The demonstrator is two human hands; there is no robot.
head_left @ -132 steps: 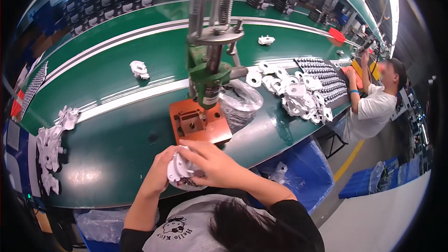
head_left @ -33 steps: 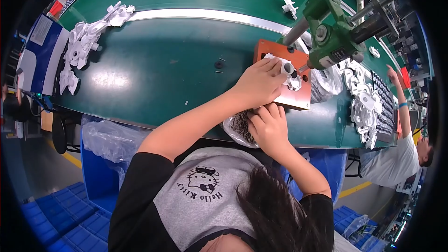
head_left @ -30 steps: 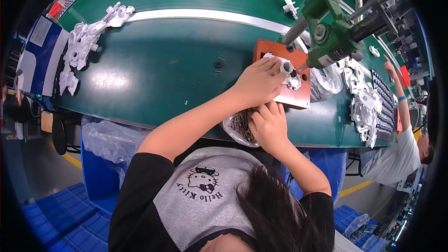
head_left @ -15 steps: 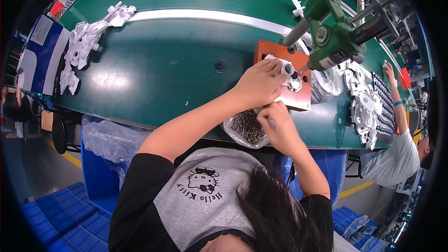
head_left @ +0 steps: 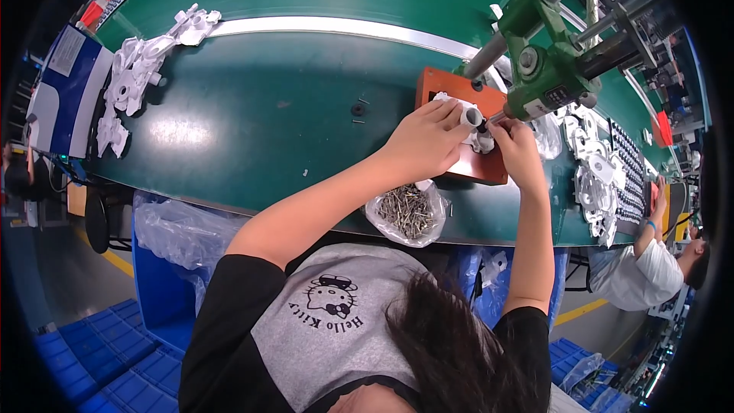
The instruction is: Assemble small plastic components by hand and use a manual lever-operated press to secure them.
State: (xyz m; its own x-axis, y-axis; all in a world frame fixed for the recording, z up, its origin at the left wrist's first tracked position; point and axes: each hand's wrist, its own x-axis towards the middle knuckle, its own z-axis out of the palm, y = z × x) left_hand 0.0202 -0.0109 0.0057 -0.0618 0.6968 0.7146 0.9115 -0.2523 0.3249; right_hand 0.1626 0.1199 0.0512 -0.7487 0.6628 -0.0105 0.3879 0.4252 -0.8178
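My left hand (head_left: 430,136) lies over a white plastic part (head_left: 483,142) with a round tube (head_left: 472,116), its fingers gripping the part's near-left side. That part rests on an orange block fixture (head_left: 446,80). My right hand (head_left: 518,147) has come to the part's right side, thumb and forefinger pinched close to the tube, just under the tip of a green press (head_left: 535,69). Whatever sits between those fingertips is too small and hidden to name. Below the fixture, a plastic-lined container holds many small metal pins (head_left: 407,210).
White plastic parts are heaped at the left (head_left: 131,80) and right (head_left: 600,172), the latter beside a tray of dark pieces (head_left: 628,172). Loose pins and a black ring (head_left: 358,109) lie on the green table (head_left: 260,107). A co-worker (head_left: 642,268) sits at the right.
My right hand has moved up from the pin container to the part beneath the press tip. My left hand stays on the part. The co-worker's arm has drawn nearer.
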